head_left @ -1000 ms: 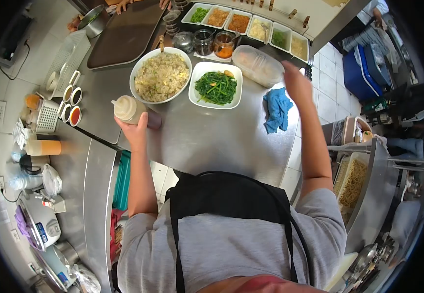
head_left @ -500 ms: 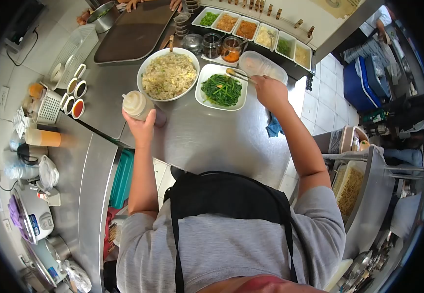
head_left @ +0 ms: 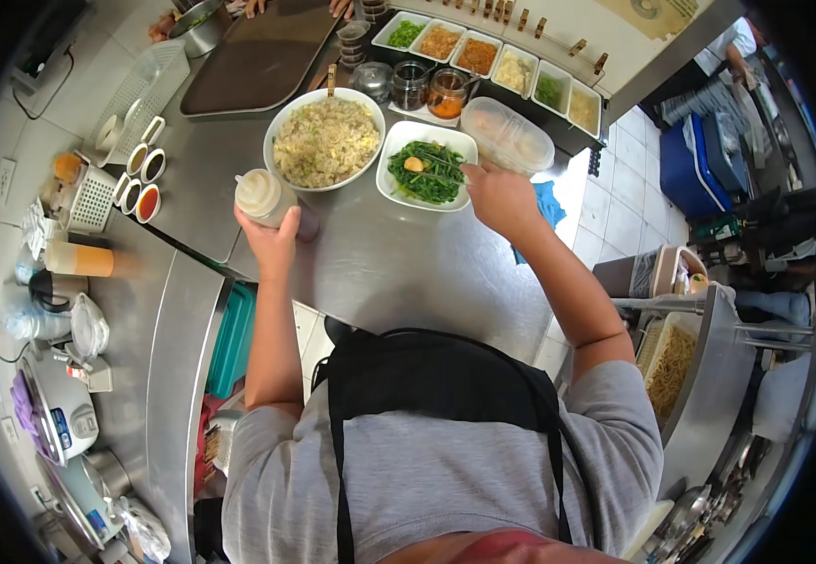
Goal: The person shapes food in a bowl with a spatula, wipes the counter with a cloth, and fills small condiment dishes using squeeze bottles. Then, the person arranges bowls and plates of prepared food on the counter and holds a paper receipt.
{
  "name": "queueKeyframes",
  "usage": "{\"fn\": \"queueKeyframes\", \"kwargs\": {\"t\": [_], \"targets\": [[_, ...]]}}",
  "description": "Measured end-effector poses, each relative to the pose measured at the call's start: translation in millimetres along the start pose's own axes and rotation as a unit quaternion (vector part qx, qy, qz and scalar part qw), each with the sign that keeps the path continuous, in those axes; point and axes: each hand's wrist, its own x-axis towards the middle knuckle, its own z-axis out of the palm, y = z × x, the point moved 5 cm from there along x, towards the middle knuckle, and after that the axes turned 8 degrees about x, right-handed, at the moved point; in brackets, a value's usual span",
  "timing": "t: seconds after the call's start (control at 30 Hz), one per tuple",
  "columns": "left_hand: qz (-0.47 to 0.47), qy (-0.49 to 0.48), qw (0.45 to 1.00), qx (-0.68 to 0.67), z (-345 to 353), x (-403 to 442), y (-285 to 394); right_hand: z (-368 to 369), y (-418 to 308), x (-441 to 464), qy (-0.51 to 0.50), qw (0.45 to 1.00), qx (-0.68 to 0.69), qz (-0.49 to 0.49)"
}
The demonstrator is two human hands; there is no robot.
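Observation:
Wrapped round a squeeze bottle (head_left: 259,195) with a pale nozzle, my left hand (head_left: 272,242) is over the steel table, just below a bowl of fried rice (head_left: 324,142). My right hand (head_left: 502,197) is closed on a thin utensil (head_left: 446,177), perhaps tongs, which reaches into the square white dish (head_left: 467,146) of cooked greens (head_left: 427,160). A small golden-brown piece (head_left: 414,164) shows at the utensil's far end, over the greens. Behind my right hand lies a clear plastic container (head_left: 508,136), and a blue cloth (head_left: 548,202) is partly hidden by my forearm.
A brown tray (head_left: 258,58) is at the back left, with another person's hands (head_left: 340,8) at its far edge. Jars (head_left: 447,94) and a row of topping tubs (head_left: 476,54) line the back. Small sauce cups (head_left: 148,204) sit at the left.
My right hand has come left from beside the clear container to the greens dish, now with a utensil in it. The utensil's end has moved down over the greens. My left hand still holds the bottle.

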Motion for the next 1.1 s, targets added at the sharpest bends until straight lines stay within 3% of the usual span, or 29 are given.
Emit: {"fn": "queueKeyframes", "kwargs": {"t": [0.37,0.43,0.53,0.57,0.6,0.63,0.67,0.83,0.93,1.0,1.07,1.1], "targets": [[0.015,0.024,0.999,0.030,0.5,0.1,0.0,-19.7,13.0,-3.7,0.019,0.998,0.027,0.055],[0.003,0.015,1.000,0.012,1.7,-0.4,2.2,-30.3,36.0,0.9,0.047,0.994,0.008,0.098],[0.007,0.008,1.000,0.003,4.1,-0.1,3.1,-62.4,99.7,6.6,0.187,0.968,-0.011,0.166],[0.006,0.005,1.000,-0.008,5.1,0.0,3.6,-77.3,117.0,5.0,0.158,0.942,-0.020,0.296],[0.005,0.009,1.000,-0.017,2.9,0.0,3.9,-78.2,148.4,4.5,0.183,0.912,-0.040,0.364],[0.010,0.008,1.000,-0.006,1.1,0.0,4.3,-75.7,178.1,6.4,0.195,0.909,-0.047,0.365],[0.014,0.011,1.000,0.006,1.1,0.6,4.1,-78.0,187.2,8.2,0.139,0.910,-0.038,0.390],[0.002,0.011,1.000,0.005,1.8,0.7,1.3,-49.9,258.6,33.0,0.092,0.922,-0.075,0.369],[0.046,0.029,0.994,0.091,-3.5,-0.5,8.3,-45.0,264.8,44.8,0.117,0.945,-0.136,0.273],[0.096,0.034,0.990,0.097,-7.6,-1.4,17.3,-27.5,283.7,53.5,0.179,0.969,-0.109,0.129],[0.051,0.064,0.997,0.008,-8.9,0.5,-11.4,-39.8,239.7,43.7,0.180,0.966,-0.001,0.186],[0.013,0.073,0.997,-0.010,-20.7,0.6,-9.5,-35.4,234.2,36.8,0.198,0.972,0.064,0.106]]}}
